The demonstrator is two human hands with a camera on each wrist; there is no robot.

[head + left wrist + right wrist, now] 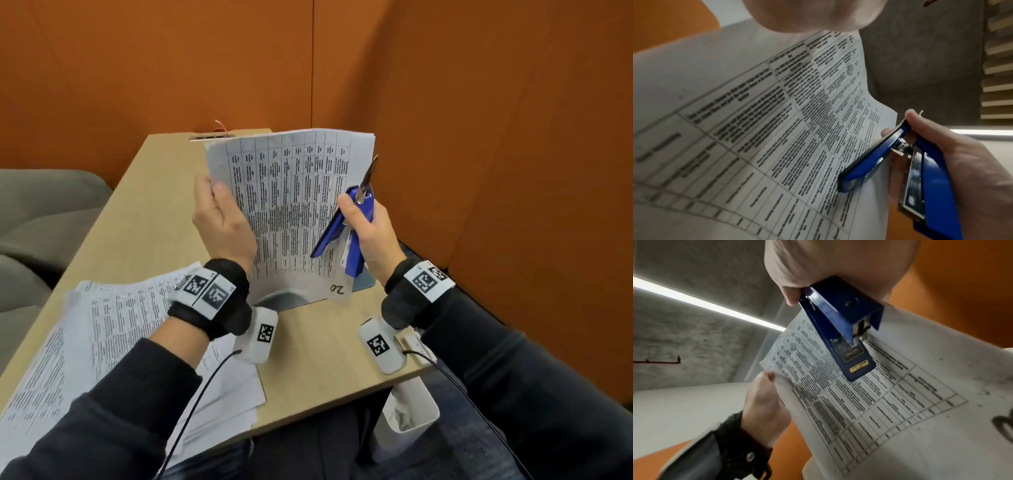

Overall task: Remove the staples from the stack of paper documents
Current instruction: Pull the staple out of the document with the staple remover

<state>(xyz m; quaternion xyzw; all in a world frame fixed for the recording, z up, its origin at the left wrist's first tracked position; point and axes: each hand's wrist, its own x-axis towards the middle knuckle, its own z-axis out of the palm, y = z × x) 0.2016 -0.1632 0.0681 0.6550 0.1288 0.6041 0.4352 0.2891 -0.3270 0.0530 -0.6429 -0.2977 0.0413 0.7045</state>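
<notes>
Holding a printed document [291,192] upright above the wooden desk [144,219], we pinch its edge at nine o'clock with our left hand [222,222], thumb on the front of the page. Our right hand [370,236], at three o'clock, curls around a blue stapler [346,233] hinged wide open, its metal tail tip pointing up toward twelve. More printed sheets [113,329] lie fanned on the desk at seven o'clock. A white bin [411,407] stands below the desk edge at five.
</notes>
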